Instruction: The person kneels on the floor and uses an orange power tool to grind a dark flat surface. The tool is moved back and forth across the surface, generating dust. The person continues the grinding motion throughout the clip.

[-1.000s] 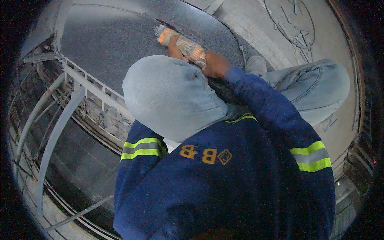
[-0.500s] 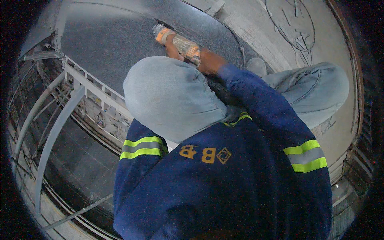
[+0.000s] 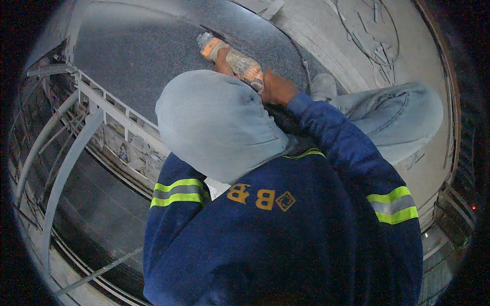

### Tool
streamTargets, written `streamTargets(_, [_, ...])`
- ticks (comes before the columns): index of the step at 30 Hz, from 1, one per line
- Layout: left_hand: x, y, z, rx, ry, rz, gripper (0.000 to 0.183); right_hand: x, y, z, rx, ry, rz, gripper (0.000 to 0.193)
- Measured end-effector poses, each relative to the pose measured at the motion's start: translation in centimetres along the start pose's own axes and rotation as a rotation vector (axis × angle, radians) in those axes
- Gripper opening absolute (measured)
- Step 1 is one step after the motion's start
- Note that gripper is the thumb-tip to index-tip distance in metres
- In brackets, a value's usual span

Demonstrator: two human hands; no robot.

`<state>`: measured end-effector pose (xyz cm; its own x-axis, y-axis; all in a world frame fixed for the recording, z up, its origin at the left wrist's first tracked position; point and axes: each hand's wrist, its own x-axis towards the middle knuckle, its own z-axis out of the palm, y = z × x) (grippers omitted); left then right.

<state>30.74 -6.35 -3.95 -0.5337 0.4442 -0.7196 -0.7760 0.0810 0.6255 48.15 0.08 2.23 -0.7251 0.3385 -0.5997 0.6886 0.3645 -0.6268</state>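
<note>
A dusty orange-and-grey angle grinder [image 3: 240, 66] lies slantwise across a dark grey speckled slab [image 3: 138, 66], beyond my raised knee. My left hand [image 3: 222, 62] is closed round its front part, near the head, with the knee hiding some of the fingers. At the rear end my right hand [image 3: 278, 87] grips the body. A dark narrow slot [image 3: 214, 33] shows in the slab just past the head. Pale dust spreads over the slab's far left. The grinder's disc cannot be made out.
A white slotted metal rail [image 3: 115, 111] runs along the slab's left edge, above a lower level with curved pipes [image 3: 64, 176]. At the right, a looped cable [image 3: 368, 53] and broken pale strips [image 3: 382, 53] lie on the dusty floor. A thin cord [image 3: 306, 65] crosses the slab's right side.
The grinder and both hands have shifted slightly right and toward me. My right forearm has drawn back a little. Both hands keep their hold.
</note>
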Motion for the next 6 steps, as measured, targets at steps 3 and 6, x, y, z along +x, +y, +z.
streamTargets(3, [1.2, -0.3, -0.5, 0.005, 0.010, 0.056, 0.040, 1.1, 0.0, 0.5, 0.000, -0.033, 0.019, 0.059])
streamTargets(6, [3.6, -1.0, -1.9, -0.015, -0.007, 0.046, 0.041, 2.7, 1.4, 1.9, 0.043, -0.035, -0.003, 0.064])
